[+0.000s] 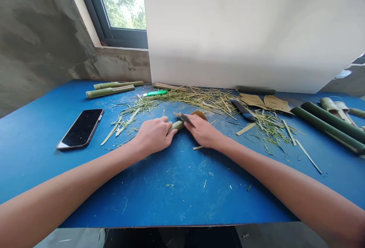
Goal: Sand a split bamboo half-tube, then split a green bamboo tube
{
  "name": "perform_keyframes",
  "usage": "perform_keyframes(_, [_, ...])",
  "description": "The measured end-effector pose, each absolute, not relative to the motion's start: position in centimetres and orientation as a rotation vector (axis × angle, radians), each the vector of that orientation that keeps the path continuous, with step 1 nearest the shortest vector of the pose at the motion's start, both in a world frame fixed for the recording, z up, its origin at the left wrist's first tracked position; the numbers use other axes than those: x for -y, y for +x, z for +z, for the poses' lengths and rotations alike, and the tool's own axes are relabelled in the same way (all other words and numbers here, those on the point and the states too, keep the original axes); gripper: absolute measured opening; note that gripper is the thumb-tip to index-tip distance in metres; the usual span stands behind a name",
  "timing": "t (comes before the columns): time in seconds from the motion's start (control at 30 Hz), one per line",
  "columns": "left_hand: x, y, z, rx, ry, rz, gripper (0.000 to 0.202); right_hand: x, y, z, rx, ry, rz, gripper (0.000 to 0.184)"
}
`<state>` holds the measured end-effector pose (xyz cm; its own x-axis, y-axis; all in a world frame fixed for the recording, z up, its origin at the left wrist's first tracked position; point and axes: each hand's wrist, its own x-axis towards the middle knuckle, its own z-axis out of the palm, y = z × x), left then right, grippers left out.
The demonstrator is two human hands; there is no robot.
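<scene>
Near the middle of the blue table, my left hand (pixel 154 134) is closed around a short piece of green bamboo (pixel 177 125). My right hand (pixel 203 130) grips a folded sheet of sandpaper (pixel 186 119), dark on one face and brown on the other, and presses it against the bamboo's far end. My fingers and the sheet hide part of that end. Behind both hands spreads a heap of thin bamboo shavings (pixel 196 96). A thin strip lies on the table just below my right hand.
A phone (pixel 82 128) lies at left. Cut bamboo pieces (pixel 111 91) rest behind it, near a green-handled knife (pixel 156 93). To the right are a dark-handled tool (pixel 242 110), torn brown sheets (pixel 276 103) and thick green bamboo lengths (pixel 327 130). A white board (pixel 242 31) stands behind.
</scene>
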<state>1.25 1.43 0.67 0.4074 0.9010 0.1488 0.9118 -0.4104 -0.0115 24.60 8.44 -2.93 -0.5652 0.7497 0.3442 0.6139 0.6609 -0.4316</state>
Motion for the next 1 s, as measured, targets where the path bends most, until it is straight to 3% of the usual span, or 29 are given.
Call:
perform_keyframes(0.17, [-1.3, 1.4, 0.8, 1.617, -2.551, -0.107, 0.052, -8.4, 24.7, -2.7, 2.283, -1.231, 0.352, 0.046])
perform_keyframes(0.33, [-1.6, 1.2, 0.9, 1.584, -2.605, -0.109, 0.052, -7.4, 23.5, -2.9, 2.466, -0.881, 0.413, 0.047])
perform_keyframes(0.43, [-1.9, 0.9, 0.8, 1.588, -2.619, -0.164, 0.052, -7.7, 23.5, -2.9, 2.455, -0.947, 0.316, 0.049])
perform_keyframes(0.73, [-2.0, 1.0, 0.2, 1.693, -2.621, -0.384, 0.036, -8.3, 23.7, -3.5, 2.302, -1.188, 0.317, 0.056])
perform_keyframes(0.87, [-2.2, 1.0, 0.3, 1.690, -2.621, -0.329, 0.038, -7.6, 23.0, -3.4, 2.437, -0.910, 0.461, 0.051])
perform_keyframes(1.0, [-2.0, 1.1, 0.4, 1.729, -2.621, -0.353, 0.035, -8.2, 23.6, -2.8, 2.275, -1.216, 0.372, 0.052])
